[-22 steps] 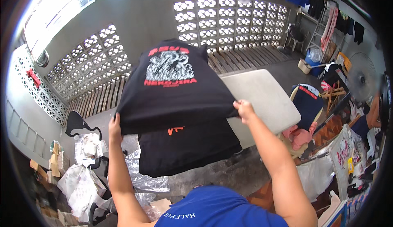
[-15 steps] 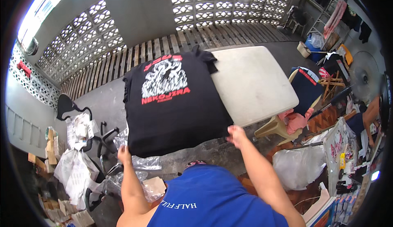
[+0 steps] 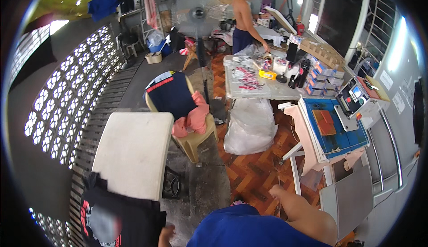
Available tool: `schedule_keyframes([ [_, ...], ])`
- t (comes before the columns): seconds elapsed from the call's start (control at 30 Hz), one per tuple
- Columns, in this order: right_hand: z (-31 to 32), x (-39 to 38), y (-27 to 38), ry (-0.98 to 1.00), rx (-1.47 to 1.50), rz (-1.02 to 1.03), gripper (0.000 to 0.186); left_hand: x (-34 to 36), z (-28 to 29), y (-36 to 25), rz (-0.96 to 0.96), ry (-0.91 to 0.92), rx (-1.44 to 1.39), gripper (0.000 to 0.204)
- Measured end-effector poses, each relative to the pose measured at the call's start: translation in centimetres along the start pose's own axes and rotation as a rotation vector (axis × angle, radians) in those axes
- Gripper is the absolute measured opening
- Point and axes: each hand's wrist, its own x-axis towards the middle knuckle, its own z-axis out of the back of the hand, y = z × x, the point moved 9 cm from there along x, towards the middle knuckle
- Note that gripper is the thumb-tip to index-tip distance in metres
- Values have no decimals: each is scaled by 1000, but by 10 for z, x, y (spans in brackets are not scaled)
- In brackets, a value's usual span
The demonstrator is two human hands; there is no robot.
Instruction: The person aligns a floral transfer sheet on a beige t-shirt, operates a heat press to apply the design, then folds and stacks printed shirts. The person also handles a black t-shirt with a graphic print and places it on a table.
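A black T-shirt (image 3: 133, 213) with a red and white print lies on the near end of a white table (image 3: 133, 146), at the lower left. My left hand (image 3: 166, 235) is right by the shirt's edge. Its fingers are partly hidden, so whether they grip the cloth does not show. Out over the tiled floor, my right hand (image 3: 277, 193) is held away from the shirt with its fingers loosely bent. Nothing shows in it.
A beige plastic chair (image 3: 192, 148) holds dark and pink cloth beside a standing fan (image 3: 199, 13). To the right are a cluttered worktable (image 3: 238, 91) and a heat press (image 3: 354, 97) on a stand. Another person (image 3: 243, 19) stands behind the worktable.
My view has swung right, from the shirt toward the worktable and press. My right hand has come away from the shirt's hem. The shirt now sits at the lower left of the picture.
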Motion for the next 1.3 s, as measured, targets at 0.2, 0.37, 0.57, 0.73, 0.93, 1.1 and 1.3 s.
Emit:
schedule_keyframes([
  [0.2,-100,-21,-105,240,563,-247,21,-27,-58,-315,-676,-50,390,29],
  [0.37,-88,-8,-83,183,227,431,23,0,-211,-358,-620,81,297,28],
  [0.57,13,18,-77,-177,417,347,23,-33,-344,-394,-889,581,539,29],
  [0.73,125,-52,38,-299,685,487,18,58,-244,-343,-191,494,375,24],
  [0.93,287,-142,109,-695,664,642,20,72,-232,-370,-261,415,812,25],
  [1.1,455,-220,125,-1399,556,701,7,77,-238,-464,-484,415,852,25],
  [1.3,563,-273,89,-1985,-51,70,30,10,-310,-668,-1022,421,845,28],
])
